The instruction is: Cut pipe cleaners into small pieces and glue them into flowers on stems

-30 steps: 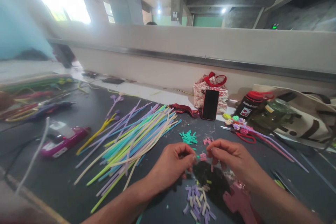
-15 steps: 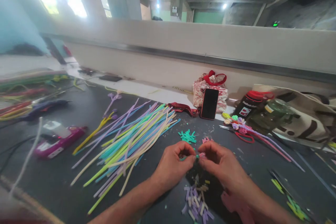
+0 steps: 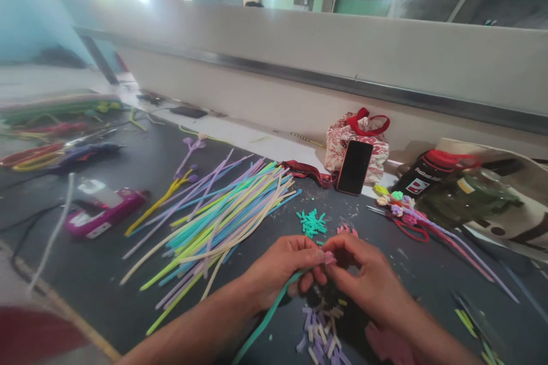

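Observation:
My left hand [image 3: 280, 268] is closed in a pinch on a green pipe cleaner [image 3: 268, 319], which trails down toward the bottom edge. At its upper end sits a small pink fuzzy piece [image 3: 329, 258], pinched by the fingers of my right hand [image 3: 366, 268]. The two hands meet there, and the fingertips partly cover the join. Just beyond them lie a heap of short teal pieces [image 3: 311, 222] and a few short pink pieces [image 3: 346, 230]. Below the hands is a pile of purple and cream cut pieces [image 3: 319, 333].
Long pastel pipe cleaners [image 3: 222, 228] spread to the left, beside a magenta glue gun [image 3: 107, 214]. A phone [image 3: 354, 167] leans on a patterned bag [image 3: 338, 137]. Finished fuzzy flowers [image 3: 402, 208], a black bottle [image 3: 428, 174] and scissors [image 3: 475, 308] lie right.
The view has shifted slightly. My left hand has turned, bringing the long green pipe cleaner into sight below it. The fingers of both hands have come together around the pink piece.

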`<action>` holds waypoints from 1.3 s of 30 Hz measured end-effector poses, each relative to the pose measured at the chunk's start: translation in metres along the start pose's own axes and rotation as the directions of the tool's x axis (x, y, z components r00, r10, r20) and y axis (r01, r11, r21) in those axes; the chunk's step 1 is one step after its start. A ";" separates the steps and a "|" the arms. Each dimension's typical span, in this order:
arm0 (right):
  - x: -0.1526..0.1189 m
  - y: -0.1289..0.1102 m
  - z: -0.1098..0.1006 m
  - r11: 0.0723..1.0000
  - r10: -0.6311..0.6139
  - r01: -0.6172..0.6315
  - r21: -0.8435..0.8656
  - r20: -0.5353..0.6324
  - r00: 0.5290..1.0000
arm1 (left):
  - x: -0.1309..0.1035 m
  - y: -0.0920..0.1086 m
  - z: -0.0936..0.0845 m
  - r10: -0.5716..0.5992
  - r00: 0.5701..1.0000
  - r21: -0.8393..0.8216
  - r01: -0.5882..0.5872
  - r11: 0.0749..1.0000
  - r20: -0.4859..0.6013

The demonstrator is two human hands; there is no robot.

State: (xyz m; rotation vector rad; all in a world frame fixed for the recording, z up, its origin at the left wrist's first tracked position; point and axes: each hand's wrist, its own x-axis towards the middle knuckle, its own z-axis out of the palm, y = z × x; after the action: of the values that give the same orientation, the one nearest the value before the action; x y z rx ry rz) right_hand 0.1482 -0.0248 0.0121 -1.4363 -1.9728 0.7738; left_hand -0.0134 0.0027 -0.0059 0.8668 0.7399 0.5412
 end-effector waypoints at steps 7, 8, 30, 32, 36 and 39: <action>-0.006 -0.002 -0.011 0.995 0.077 -0.079 0.068 0.033 0.996 | 0.000 0.002 -0.004 -0.035 0.999 -0.044 0.034 0.998 -0.031; -0.007 -0.001 -0.013 0.990 0.099 -0.103 0.092 0.045 0.994 | 0.000 0.002 -0.005 -0.038 0.999 -0.048 0.036 0.998 -0.029; -0.009 -0.004 -0.028 0.986 -0.169 0.163 0.045 0.203 0.964 | -0.006 -0.003 -0.010 -0.095 0.988 0.069 0.087 0.994 0.124; -0.009 -0.004 -0.026 0.987 -0.163 0.160 0.031 0.214 0.963 | -0.007 -0.002 -0.009 -0.093 0.987 0.080 0.083 0.993 0.130; -0.010 -0.003 -0.025 0.986 -0.156 0.165 -0.020 0.233 0.960 | -0.008 -0.002 -0.009 -0.119 0.985 0.099 0.107 0.989 0.128; -0.011 -0.002 -0.025 0.986 -0.142 0.160 -0.048 0.261 0.955 | -0.008 -0.002 -0.008 -0.119 0.985 0.128 0.103 0.986 0.127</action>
State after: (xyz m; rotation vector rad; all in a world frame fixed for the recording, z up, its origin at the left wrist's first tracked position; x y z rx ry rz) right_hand 0.1677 -0.0333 0.0289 -1.2548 -2.2962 0.8663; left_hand -0.0244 0.0001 -0.0080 0.9586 0.6987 0.3372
